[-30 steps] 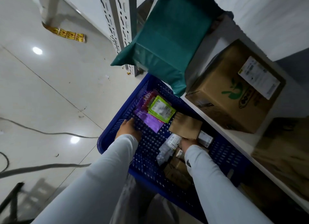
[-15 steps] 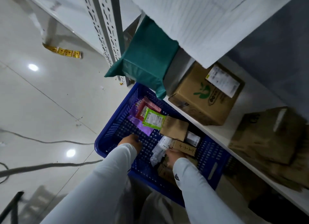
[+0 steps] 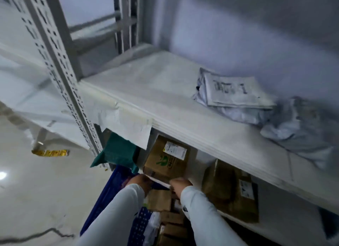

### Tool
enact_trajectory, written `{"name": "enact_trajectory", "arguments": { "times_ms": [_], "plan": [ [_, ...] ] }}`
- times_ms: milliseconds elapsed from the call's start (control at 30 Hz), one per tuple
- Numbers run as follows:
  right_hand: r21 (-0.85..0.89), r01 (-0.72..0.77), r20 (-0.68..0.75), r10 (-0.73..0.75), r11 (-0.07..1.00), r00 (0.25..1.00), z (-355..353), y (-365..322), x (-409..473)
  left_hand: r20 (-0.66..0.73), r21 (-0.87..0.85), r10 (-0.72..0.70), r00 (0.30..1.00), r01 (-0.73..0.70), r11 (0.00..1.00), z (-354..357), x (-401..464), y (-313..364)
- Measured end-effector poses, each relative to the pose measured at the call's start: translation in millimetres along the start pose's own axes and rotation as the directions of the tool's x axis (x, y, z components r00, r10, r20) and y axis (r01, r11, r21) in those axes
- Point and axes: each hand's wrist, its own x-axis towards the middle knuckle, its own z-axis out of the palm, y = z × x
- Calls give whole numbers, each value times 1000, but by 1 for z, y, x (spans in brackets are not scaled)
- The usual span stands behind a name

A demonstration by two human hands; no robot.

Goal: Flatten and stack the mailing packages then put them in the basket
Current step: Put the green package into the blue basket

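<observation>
We see dim, bluish light, motion blur smearing the upper shelf [image 3: 165,106], wide-angle bending, and glare on the floor [image 3: 27,181].

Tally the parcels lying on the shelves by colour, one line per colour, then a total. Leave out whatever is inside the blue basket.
Brown cardboard boxes: 2, one with a green logo and one further right, both on the lower shelf.
Green mailer bag: 1, at the lower shelf's left end.
Pale grey mailer bags: 2, one with a label and a crumpled one, on the upper shelf.
Total: 5
</observation>
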Motion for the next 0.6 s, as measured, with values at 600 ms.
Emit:
{"name": "enact_trajectory", "arguments": {
  "times_ms": [600],
  "plan": [
    [553,152,-116,-105,819,988,-190,-36,-117,-213,-101,422,881,-449,888,-58,-77,214]
  ]
}}
